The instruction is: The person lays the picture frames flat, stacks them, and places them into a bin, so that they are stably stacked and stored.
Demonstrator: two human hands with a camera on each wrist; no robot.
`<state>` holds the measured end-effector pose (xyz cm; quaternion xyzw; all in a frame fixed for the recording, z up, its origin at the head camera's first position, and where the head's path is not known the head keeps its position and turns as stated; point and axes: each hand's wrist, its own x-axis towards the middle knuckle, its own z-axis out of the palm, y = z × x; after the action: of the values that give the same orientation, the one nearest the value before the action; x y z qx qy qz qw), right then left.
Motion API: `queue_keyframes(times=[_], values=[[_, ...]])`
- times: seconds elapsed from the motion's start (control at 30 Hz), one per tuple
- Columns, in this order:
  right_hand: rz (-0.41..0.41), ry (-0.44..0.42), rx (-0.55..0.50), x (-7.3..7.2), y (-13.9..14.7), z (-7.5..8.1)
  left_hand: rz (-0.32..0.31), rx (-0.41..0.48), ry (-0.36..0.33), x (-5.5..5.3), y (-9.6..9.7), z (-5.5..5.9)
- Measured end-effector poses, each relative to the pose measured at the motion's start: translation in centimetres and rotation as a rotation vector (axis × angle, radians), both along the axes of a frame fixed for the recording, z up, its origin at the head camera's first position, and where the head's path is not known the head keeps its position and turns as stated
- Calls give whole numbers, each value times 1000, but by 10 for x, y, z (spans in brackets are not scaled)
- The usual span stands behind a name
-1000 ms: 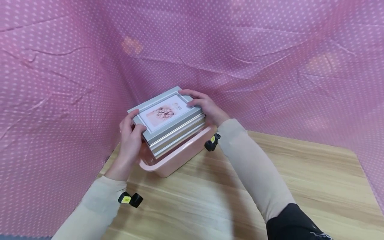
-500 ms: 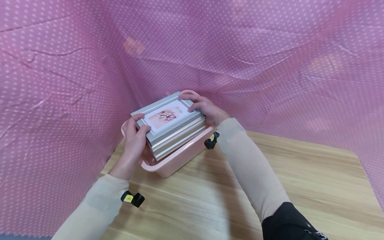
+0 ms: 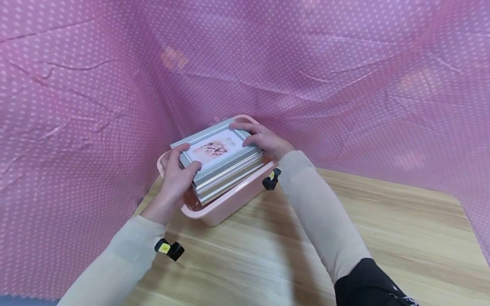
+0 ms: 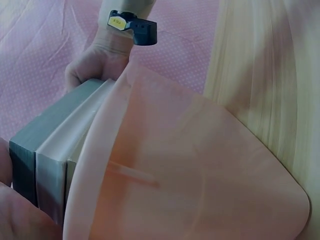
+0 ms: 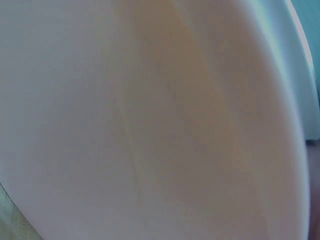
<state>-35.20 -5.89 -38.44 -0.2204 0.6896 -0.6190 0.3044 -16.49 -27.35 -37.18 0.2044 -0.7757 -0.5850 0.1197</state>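
Note:
A pale grey-blue picture frame with a pink flower print lies face up on top of other silver and gold frames. This stack sits, slightly tilted, in a pink plastic basin, its top above the rim. At its left end my left hand grips the top frame, thumb and a finger over the face. My right hand holds the opposite end, with fingers over its border. The left wrist view shows the stacked edges beside the basin wall. Basin wall fills most of the blurred right wrist view.
A wood-grain table carries the basin. Pink dotted cloth hangs behind and to the left, close to the basin's far side. Small black cameras are strapped to both wrists.
The top frame has come down slightly onto the stack, and more of the basin's far rim shows. My left hand has shifted right, its thumb farther over the frame's face.

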Motion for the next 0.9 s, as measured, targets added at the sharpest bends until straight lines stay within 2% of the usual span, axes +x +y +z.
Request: queue_keyframes(times=[0.27,0.47,0.9], values=[[-17,-27,42,-1,-1,1,21,26,-71,-5,3,2],[19,-13,68,-2,-3,0,61,75,-93,-8,6,0],[37,-56,122,-3,-5,-3,38,85,-118,-14,10,-7]])
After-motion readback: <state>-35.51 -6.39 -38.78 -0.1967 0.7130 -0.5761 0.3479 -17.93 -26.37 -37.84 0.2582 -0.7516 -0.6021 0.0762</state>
